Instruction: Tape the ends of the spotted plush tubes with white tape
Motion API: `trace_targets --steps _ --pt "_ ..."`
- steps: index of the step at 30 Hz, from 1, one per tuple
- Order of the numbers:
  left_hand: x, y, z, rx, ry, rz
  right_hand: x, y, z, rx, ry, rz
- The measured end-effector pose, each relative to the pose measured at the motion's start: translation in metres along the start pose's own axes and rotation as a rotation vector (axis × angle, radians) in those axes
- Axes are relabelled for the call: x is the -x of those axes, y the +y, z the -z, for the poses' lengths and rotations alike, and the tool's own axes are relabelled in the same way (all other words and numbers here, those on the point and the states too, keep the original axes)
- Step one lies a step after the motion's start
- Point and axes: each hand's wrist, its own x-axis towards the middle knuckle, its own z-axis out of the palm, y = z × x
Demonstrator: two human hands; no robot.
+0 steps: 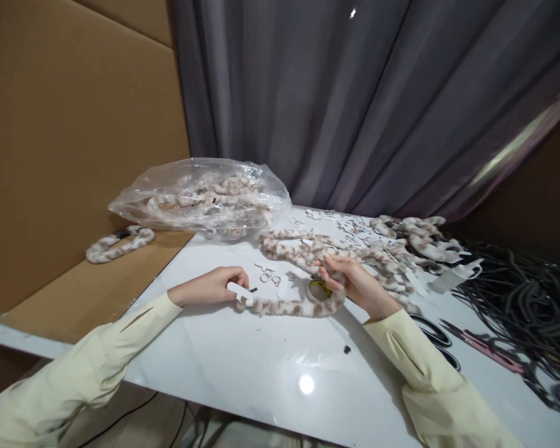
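Observation:
A spotted plush tube [289, 307], white with brown patches, curves just above the white table between my two hands. My left hand [228, 285] is closed on its left end, where a white tag [239, 290] and a short black piece stick out. The tube bends upward at the right, and my right hand [348, 280] pinches it near its upper end; the fingertips partly cover that end. Behind the tube lies a yellow-and-black tape roll [318, 289]. Small metal rings [270, 277] rest on the table between my hands.
A clear plastic bag [200, 193] of plush tubes stands at the back left, with a plush loop [120, 244] on cardboard beside it. More plush tubes [303, 249] are piled behind. At right are a white squeeze bottle [455, 277], pink-handled scissors [492, 351] and black cords [518, 298].

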Motion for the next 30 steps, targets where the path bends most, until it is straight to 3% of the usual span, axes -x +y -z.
trace_targets --steps 4,10,16,25,30 --pt "0.004 -0.001 0.002 0.049 -0.082 0.025 0.002 -0.001 0.001 0.019 -0.006 0.01" --pt "0.006 -0.001 0.009 0.082 -0.268 -0.109 0.001 0.0 0.001 0.035 0.001 0.014" --pt "0.004 -0.003 0.01 -0.107 -0.146 -0.054 0.002 -0.003 0.0 0.036 0.03 0.016" --pt "0.004 -0.012 0.019 -0.195 -0.117 -0.016 0.001 -0.006 0.014 0.019 0.097 0.056" --pt "0.008 -0.009 0.025 -0.197 -0.079 -0.066 0.0 -0.008 0.023 0.045 0.153 0.064"
